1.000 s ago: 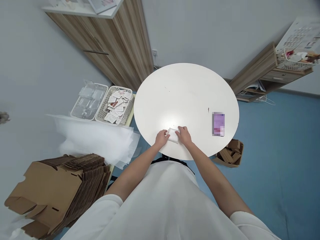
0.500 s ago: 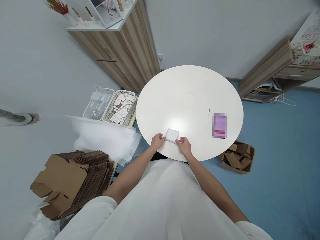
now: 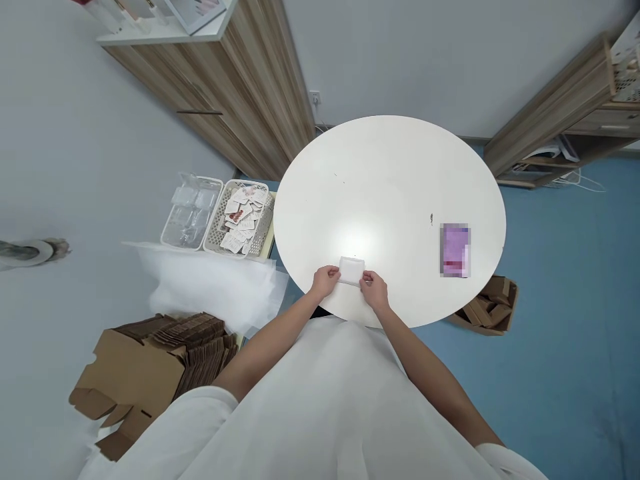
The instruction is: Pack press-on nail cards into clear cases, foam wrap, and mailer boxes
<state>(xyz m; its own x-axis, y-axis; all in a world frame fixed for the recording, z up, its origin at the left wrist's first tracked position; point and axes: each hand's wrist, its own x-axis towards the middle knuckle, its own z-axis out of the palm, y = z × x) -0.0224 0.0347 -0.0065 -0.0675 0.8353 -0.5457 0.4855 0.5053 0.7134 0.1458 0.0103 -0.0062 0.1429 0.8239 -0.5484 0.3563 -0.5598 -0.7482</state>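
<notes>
Pinching the packet (image 3: pixel 352 270) by its sides, left hand (image 3: pixel 325 281) and right hand (image 3: pixel 375 291) hold it straighter than before, the right higher up.

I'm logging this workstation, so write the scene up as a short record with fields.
Left hand: touching the left edge of the white packet
Right hand: touching the packet's right edge
Work surface: white table
Far right on table: purple item, pixelated, details unreadable
Left of table: basket of printed cards, white sheets, stacked flat cardboard
Floor, right: open carton holding cardboard pieces
</notes>
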